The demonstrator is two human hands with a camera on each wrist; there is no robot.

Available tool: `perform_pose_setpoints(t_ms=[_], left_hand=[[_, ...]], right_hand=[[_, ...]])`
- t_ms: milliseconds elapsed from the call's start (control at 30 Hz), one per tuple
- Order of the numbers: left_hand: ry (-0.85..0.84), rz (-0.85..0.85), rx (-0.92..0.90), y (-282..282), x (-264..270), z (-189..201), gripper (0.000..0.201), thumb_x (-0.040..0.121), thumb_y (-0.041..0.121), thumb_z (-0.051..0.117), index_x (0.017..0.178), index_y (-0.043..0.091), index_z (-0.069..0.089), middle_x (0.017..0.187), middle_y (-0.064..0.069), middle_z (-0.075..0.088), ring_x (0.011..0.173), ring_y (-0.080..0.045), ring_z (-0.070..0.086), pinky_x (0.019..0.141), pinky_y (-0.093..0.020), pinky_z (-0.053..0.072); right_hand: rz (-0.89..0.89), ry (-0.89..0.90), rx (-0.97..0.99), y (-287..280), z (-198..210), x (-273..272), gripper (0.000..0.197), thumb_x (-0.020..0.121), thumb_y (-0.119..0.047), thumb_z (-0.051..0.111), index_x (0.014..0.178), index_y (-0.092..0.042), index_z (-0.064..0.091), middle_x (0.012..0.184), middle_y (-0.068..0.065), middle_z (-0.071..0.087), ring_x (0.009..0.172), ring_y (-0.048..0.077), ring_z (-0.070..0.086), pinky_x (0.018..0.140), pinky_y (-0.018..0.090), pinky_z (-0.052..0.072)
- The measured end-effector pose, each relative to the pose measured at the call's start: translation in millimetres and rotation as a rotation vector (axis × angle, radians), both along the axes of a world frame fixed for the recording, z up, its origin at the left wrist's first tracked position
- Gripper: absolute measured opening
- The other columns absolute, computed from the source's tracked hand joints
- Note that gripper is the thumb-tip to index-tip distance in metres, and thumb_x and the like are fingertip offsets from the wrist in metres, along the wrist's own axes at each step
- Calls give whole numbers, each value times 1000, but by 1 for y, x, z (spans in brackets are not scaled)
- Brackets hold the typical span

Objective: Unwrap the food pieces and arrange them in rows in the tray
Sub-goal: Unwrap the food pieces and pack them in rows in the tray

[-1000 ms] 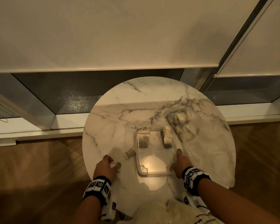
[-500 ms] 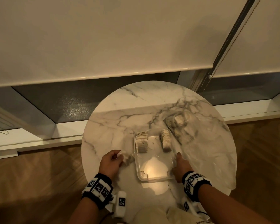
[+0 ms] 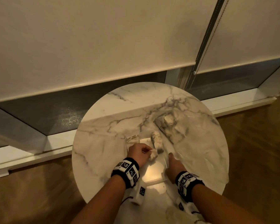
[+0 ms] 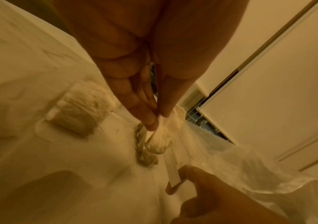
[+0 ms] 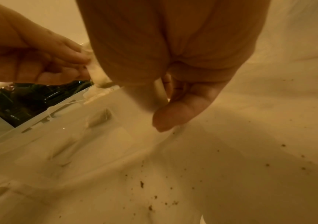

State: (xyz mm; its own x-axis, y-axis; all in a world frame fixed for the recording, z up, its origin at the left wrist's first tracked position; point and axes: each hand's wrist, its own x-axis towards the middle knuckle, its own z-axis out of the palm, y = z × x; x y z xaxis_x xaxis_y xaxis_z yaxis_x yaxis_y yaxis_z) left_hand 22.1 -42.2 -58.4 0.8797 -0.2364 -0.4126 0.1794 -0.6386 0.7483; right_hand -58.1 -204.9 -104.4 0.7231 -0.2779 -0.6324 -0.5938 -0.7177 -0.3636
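A clear plastic tray [image 3: 153,175] lies near the front of the round marble table [image 3: 103,143]. Two short rows of pale food pieces stand at its far end, a left row [image 3: 133,139] and a right row [image 3: 157,139]. My left hand [image 3: 149,151] hovers over the tray's middle and pinches one pale food piece [image 3: 153,155] by its top between thumb and fingertips [image 4: 150,121]; the piece [image 4: 158,139] hangs just in front of the right row [image 4: 142,145]. My right hand [image 3: 170,156] grips the tray's right rim [image 4: 173,175], its thumb [image 5: 173,116] on the rim.
A crumpled clear plastic wrap with more food pieces [image 3: 168,120] lies behind and to the right of the tray. Dark crumbs [image 5: 173,201] dot the tabletop by my right hand. A window sill and a roller blind's chain [image 3: 199,59] stand behind the table.
My left hand picked a food piece up from the table left of the tray and carried it right, over the tray. My right hand stayed on the tray's right rim.
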Motion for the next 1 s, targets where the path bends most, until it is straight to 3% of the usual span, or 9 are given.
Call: perform_pose_setpoints(t_ms=[167, 233, 333, 500, 633, 733, 900, 1000], left_hand=[[70, -45, 62, -26, 9, -17, 12, 87, 19, 71, 99, 18, 75, 93, 2, 73, 84, -9, 65, 74, -16, 48], [92, -32, 77, -34, 9, -22, 4, 85, 19, 73, 89, 20, 73, 87, 2, 71, 83, -11, 65, 74, -20, 52], [120, 3, 102, -42, 11, -30, 12, 84, 18, 72, 78, 26, 67, 81, 4, 68, 84, -16, 67, 80, -27, 56], [113, 92, 129, -53, 17, -38, 6, 83, 18, 72, 79, 23, 70, 78, 3, 69, 83, -17, 66, 79, -25, 55], [99, 144, 129, -58, 23, -39, 4, 81, 17, 73, 86, 18, 73, 80, 1, 70, 84, -18, 66, 82, -24, 54], [100, 151, 126, -58, 24, -41, 5, 77, 17, 75, 79, 21, 72, 82, 0, 72, 84, -17, 68, 80, -24, 55], [118, 155, 147, -56, 22, -46, 15, 67, 13, 77, 69, 23, 66, 77, 3, 70, 81, -17, 68, 76, -27, 58], [182, 110, 167, -55, 20, -44, 36, 58, 27, 89, 80, 25, 61, 85, 3, 67, 82, -17, 65, 67, -25, 52]], right_hand=[[-33, -12, 17, 1, -1, 0, 70, 85, -15, 60, 145, -21, 25, 113, 15, 63, 95, 31, 67, 78, 41, 59], [-35, -6, 20, 0, -1, 0, 74, 85, -16, 59, 149, -22, 22, 116, 15, 63, 98, 30, 66, 78, 40, 59], [-43, -1, 33, -1, 0, 0, 72, 86, -14, 56, 150, -23, 22, 119, 14, 62, 100, 30, 65, 78, 39, 59], [-55, -2, 49, -1, -2, 0, 67, 85, -12, 55, 145, -23, 26, 112, 13, 64, 95, 30, 66, 77, 42, 59], [-47, 2, 49, -3, -3, 0, 71, 87, -13, 55, 148, -22, 22, 117, 13, 63, 100, 29, 65, 80, 40, 58], [-46, 1, 51, -3, -4, 0, 69, 87, -12, 54, 148, -22, 22, 116, 14, 63, 100, 30, 65, 80, 40, 58], [-50, 5, 39, -2, -4, 0, 65, 87, -13, 55, 144, -23, 26, 114, 13, 63, 99, 30, 65, 77, 37, 56], [-52, -2, 36, -2, -4, -1, 57, 88, -14, 56, 137, -23, 30, 109, 11, 64, 96, 29, 65, 78, 37, 57]])
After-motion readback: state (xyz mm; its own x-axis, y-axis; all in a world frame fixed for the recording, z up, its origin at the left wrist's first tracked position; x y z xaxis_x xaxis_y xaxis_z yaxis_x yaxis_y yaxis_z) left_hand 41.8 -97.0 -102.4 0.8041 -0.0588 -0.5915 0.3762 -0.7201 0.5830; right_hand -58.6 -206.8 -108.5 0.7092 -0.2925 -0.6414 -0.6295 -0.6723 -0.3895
